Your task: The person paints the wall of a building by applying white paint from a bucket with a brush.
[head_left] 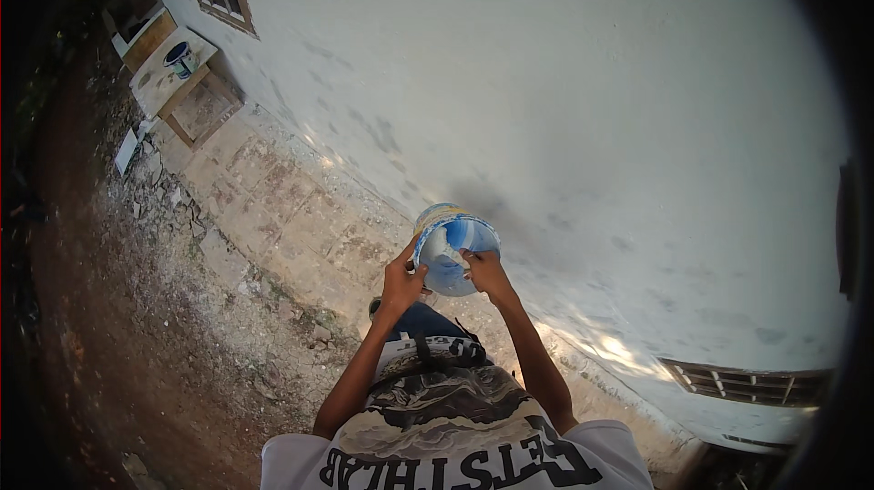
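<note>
Blue bucket [458, 240] hung tilted in front of the person's body, mouth toward them, close to the pale wall [564, 108].

The left hand [403, 281] gripped the rim's left side; the right hand [485, 273] was curled at the mouth's right, though whether it pinched the rim or something inside could not be told. Good handling probably called for a firm left hold, a steady tilt, and slow right-hand movement against the coated inside. Beneath ran a worn paved strip [282, 199]; farther left, a small pot [180, 60] stood on a table [150, 85].
</note>
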`<act>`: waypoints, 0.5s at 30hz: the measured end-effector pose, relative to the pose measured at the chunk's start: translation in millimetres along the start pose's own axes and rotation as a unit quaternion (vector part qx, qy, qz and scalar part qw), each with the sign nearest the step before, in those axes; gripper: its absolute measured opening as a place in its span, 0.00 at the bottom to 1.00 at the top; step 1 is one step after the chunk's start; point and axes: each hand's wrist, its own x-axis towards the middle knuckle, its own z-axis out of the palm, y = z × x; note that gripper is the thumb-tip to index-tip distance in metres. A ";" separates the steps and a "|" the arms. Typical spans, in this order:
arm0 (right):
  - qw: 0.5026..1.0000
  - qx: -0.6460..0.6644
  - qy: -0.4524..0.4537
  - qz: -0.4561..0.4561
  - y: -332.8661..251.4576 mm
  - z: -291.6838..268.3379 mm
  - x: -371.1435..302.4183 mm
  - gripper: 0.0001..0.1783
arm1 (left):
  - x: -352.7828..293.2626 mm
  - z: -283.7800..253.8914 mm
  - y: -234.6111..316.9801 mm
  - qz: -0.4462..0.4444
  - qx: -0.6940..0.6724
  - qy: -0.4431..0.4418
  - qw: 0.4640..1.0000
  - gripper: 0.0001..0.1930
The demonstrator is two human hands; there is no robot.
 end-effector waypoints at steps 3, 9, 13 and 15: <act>0.993 0.100 -0.010 0.060 -3.4 -15.5 -2.8 0.23 | 17.3 1.6 -3.4 -0.040 -0.057 0.015 0.997 0.32; 0.970 0.222 -0.054 0.088 -9.1 -36.3 -0.7 0.22 | 46.4 -3.2 -3.9 -0.056 -0.101 0.037 0.993 0.30; 0.970 0.230 -0.057 0.045 -13.4 -40.2 7.0 0.21 | 64.2 -10.2 -2.2 -0.046 -0.121 0.056 0.990 0.29; 0.977 0.207 -0.042 0.031 -17.7 -36.8 8.5 0.20 | 71.7 -17.1 -1.1 -0.060 -0.133 0.063 0.987 0.29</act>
